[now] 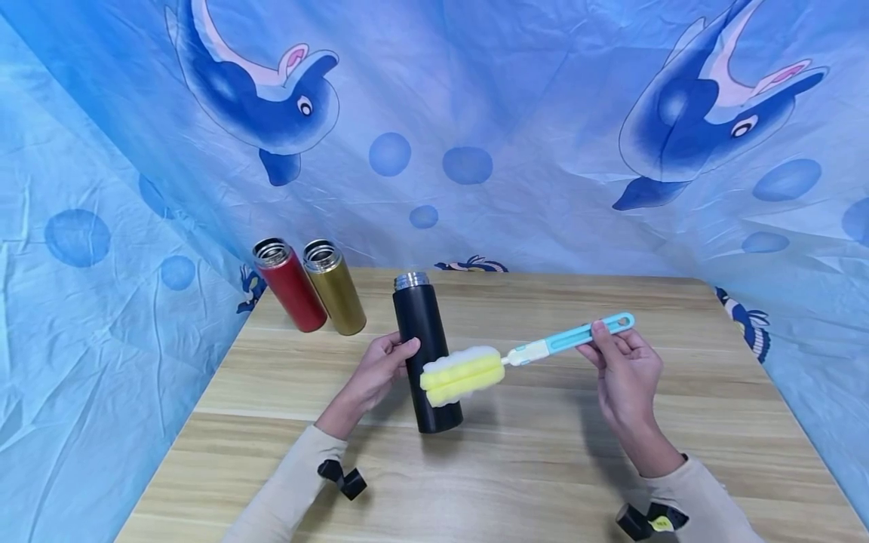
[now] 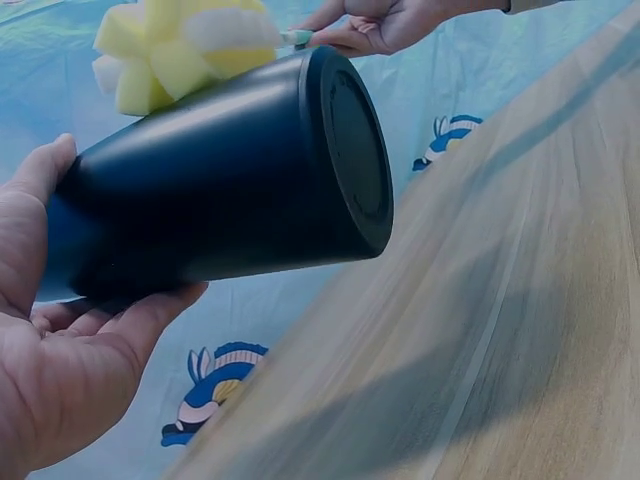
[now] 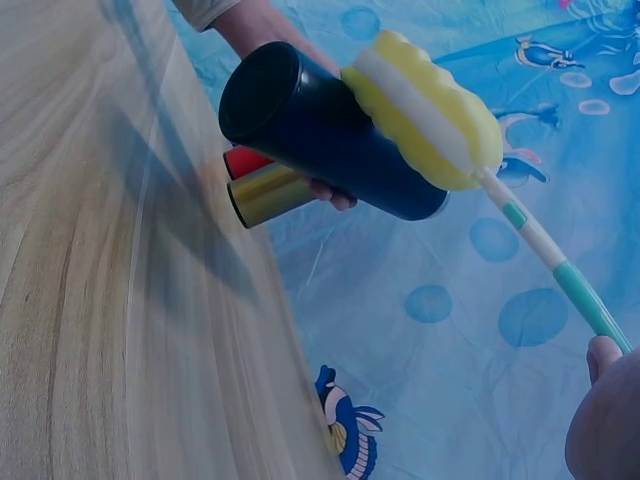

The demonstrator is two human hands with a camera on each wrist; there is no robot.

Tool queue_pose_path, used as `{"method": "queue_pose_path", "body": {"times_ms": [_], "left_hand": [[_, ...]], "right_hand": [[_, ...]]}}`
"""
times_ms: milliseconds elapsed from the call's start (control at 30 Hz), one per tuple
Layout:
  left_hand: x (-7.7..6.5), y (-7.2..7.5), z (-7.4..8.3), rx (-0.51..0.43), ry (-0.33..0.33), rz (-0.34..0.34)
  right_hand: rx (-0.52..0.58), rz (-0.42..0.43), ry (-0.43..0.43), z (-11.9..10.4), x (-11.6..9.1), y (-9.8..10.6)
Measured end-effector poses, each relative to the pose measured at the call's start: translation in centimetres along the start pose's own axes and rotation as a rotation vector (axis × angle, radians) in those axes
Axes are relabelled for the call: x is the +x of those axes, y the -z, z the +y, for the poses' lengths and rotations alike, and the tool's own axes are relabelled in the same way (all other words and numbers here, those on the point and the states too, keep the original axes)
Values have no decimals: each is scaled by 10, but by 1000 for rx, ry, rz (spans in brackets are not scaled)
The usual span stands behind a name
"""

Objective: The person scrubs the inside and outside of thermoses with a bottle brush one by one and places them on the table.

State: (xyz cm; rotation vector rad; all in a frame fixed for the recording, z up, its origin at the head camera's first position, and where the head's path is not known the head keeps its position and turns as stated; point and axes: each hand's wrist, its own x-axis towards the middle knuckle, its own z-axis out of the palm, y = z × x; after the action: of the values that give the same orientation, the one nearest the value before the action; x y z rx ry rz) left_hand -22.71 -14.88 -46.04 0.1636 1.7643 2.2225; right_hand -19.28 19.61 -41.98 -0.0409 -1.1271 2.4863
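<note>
My left hand (image 1: 382,369) grips a black thermos bottle (image 1: 422,324) around its middle, lifted off the table and tilted, its lidless metal mouth pointing up and away. In the left wrist view the flat base of the bottle (image 2: 230,190) faces the camera. Between thumb and fingers my right hand (image 1: 627,369) pinches the blue-and-white handle of a bottle brush (image 1: 570,339). Its yellow and white sponge head (image 1: 465,377) overlaps the bottle's lower side in the head view. The right wrist view shows the sponge (image 3: 430,110) against the bottle's side.
A red thermos bottle (image 1: 292,286) and a gold one (image 1: 336,290) stand lidless, side by side, at the table's back left. The wooden table (image 1: 543,467) is bordered behind and at both sides by a blue dolphin-print sheet (image 1: 529,83).
</note>
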Motion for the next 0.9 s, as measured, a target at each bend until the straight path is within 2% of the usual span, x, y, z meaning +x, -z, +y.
{"method": "queue_pose_path", "body": {"times_ms": [200, 300, 900], "left_hand": [[-3, -1, 2, -110, -36, -123], [-4, -1, 2, -128, -42, -153], [-7, -2, 4, -96, -42, -138]], "right_hand": [[-38, 41, -10, 0, 2, 0], [-53, 63, -14, 0, 2, 0], [-1, 106, 20, 2, 13, -4]]}}
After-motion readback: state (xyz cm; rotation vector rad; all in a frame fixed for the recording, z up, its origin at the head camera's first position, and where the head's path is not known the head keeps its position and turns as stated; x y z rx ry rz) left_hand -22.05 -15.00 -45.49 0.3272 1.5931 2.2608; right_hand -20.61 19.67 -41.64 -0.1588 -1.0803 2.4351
